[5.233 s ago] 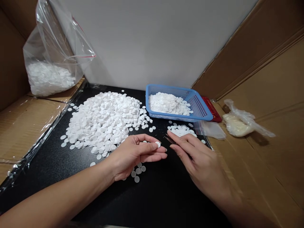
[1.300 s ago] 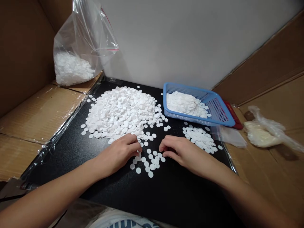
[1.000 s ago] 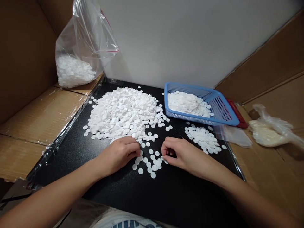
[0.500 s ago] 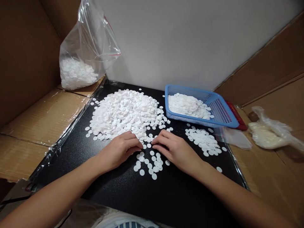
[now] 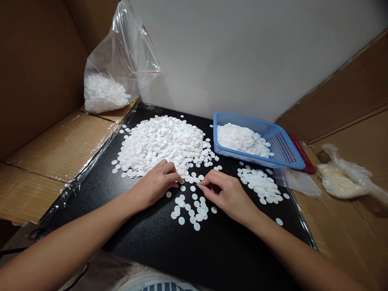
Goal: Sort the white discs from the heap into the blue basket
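Left cardboard (image 5: 63, 145): a ledge out to the left of the left hand (image 5: 157, 182), along the film-wrapped side edge of the table (image 5: 145, 242).
Clear bag (image 5: 129, 52): upright on that ledge, beyond the left hand and to its left, with white pieces (image 5: 104, 95) in its bottom.
Big heap (image 5: 163, 141): white discs on the table, just beyond the left hand.
Left hand: palm down, fingers bent, thumb near the forefinger; whether a disc sits between them, I cannot tell.
Loose discs (image 5: 199, 217): strewn between the two hands and on their near side, some just beside the fingertips.
Room: black table surface reaches from the loose discs to the near edge, between the forearms.
Right hand (image 5: 226, 194): forefinger and thumb brought almost tip to tip, other fingers curled; any disc in the pinch is too small to make out.
Basket (image 5: 260, 159): blue, beyond the right hand and to its right, with discs heaped toward its left end.
Small pile (image 5: 259, 184): discs right of the right hand, on the basket's near side.
Flat bag (image 5: 303, 182): farther right of that hand, over the table's right edge.
Knotted bag (image 5: 339, 178): rightmost, on cardboard well apart from the right hand.
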Tool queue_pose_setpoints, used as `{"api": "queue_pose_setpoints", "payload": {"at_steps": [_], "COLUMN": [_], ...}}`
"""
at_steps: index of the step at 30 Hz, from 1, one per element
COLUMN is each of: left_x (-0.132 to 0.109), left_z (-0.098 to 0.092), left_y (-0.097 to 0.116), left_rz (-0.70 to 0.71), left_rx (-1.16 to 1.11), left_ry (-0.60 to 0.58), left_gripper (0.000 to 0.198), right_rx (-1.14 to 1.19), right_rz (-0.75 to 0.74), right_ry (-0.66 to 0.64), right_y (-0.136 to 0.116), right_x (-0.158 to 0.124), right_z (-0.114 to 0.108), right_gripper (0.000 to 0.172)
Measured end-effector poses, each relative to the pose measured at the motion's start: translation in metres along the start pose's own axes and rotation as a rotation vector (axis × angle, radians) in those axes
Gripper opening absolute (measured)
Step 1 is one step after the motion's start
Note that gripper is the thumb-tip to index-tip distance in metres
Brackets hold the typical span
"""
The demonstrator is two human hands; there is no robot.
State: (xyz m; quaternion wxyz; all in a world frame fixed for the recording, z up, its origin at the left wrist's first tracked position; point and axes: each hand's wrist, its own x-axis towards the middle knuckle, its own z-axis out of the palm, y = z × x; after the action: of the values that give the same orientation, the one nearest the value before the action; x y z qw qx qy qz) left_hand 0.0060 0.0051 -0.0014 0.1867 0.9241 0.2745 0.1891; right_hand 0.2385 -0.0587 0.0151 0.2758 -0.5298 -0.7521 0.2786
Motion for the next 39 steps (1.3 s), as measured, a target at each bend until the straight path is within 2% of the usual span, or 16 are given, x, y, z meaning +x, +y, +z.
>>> {"api": "queue_pose_setpoints", "payload": {"at_steps": [2, 4, 7, 11, 14, 19, 31, 36, 39], "left_x": [0.002, 0.003, 0.004, 0.004, 0.003, 0.002, 0.005, 0.010, 0.015], "left_z": [-0.002, -0.004, -0.006, -0.005, -0.002, 0.002, 0.006, 0.003, 0.000], "left_y": [-0.002, -0.004, -0.003, 0.004, 0.010, 0.015, 0.025, 0.028, 0.033], "left_rz": [-0.012, -0.025, -0.035, -0.019, 0.005, 0.016, 0.010, -0.100, -0.247], "left_rx": [0.011, 0.010, -0.012, 0.016, 0.058, 0.083, 0.174, 0.015, -0.315], "left_ry": [0.000, 0.009, 0.048, 0.123, 0.132, 0.093, 0.020, 0.028, 0.042], "left_gripper": [0.017, 0.015, 0.013, 0.011, 0.009, 0.009, 0.009, 0.011, 0.012], "right_rx": [-0.030, -0.048, -0.081, -0.173, -0.148, -0.040, -0.078, -0.109, 0.042], "right_rz": [-0.006, 0.003, -0.050, -0.152, -0.083, 0.023, 0.024, 0.010, 0.002], "right_ry": [-0.113, -0.165, -0.099, -0.032, 0.002, 0.084, 0.021, 0.089, 0.157], "right_y": [0.001, 0.003, 0.004, 0.003, 0.002, 0.003, 0.007, 0.008, 0.003], "right_x": [-0.002, -0.003, -0.002, 0.000, 0.002, 0.003, 0.005, 0.009, 0.007], "right_z": [-0.004, -0.005, 0.000, 0.012, 0.015, 0.010, 0.012, 0.016, 0.014], "right_gripper": [0.017, 0.015, 0.006, 0.011, 0.016, 0.016, 0.007, 0.010, 0.013]}}
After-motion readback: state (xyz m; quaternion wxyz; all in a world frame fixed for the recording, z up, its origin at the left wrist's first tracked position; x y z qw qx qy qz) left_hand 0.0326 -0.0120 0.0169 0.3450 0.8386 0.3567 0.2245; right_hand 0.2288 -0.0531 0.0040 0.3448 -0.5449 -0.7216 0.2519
